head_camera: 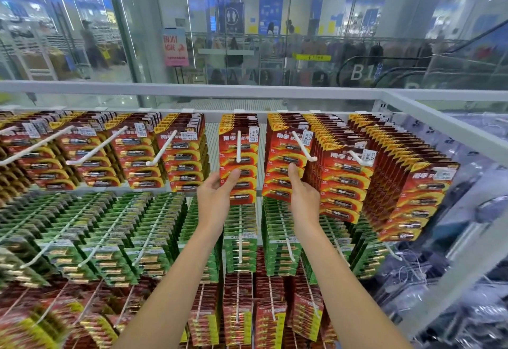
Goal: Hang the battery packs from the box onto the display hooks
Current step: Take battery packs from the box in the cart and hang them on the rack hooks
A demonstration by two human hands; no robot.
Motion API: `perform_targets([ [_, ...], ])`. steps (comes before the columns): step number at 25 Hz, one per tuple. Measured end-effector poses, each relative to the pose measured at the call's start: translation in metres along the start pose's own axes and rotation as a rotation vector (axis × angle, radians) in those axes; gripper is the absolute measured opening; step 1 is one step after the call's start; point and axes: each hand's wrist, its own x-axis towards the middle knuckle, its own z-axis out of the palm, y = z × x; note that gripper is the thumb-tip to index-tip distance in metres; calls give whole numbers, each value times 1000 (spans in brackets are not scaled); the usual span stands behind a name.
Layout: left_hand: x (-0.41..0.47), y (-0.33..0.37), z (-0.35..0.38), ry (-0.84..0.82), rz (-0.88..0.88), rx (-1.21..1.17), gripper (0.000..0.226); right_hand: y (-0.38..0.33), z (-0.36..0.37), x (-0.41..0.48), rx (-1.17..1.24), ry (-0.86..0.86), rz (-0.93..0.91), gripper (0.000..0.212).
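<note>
Centre frame, left hand (215,196) pinched the lower left edge of the front red battery pack (248,180) hanging on a white hook (238,146), thumb on its face. Just right, right hand (303,193) pinched the neighbouring red pack (277,161) likewise, under its own hook (302,146). Packs looked light, stiff card with slick blister fronts, so best gripped by card edges; box not in view.

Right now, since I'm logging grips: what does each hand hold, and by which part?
The left hand grips the centre red pack by its lower left edge; the right hand grips the next red pack by its lower right edge.
</note>
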Motion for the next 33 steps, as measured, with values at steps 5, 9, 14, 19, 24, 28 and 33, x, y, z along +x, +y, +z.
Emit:
perform_targets([
  [5,3,-7,-6,10,15,68,32,12,1,7,70,-19,84,67],
  [9,-4,-14,-11,31,-41,62,44,18,-3,7,118,-49,137,53],
  [14,-17,-27,-19,65,-79,81,24,38,-10,-1,54,-82,157,71],
  [19,-38,-39,-31,81,-101,140,22,54,-20,-15,-62,-159,120,76],
  [24,-72,-38,-36,70,-95,194,22,58,-35,-40,-174,-218,63,45],
  [28,-110,-40,-39,88,-75,244,21,59,-51,-69,-173,-250,-29,26],
  [33,-158,-60,-50,123,-74,300,22,80,-76,-98,-195,-278,-116,10],
])
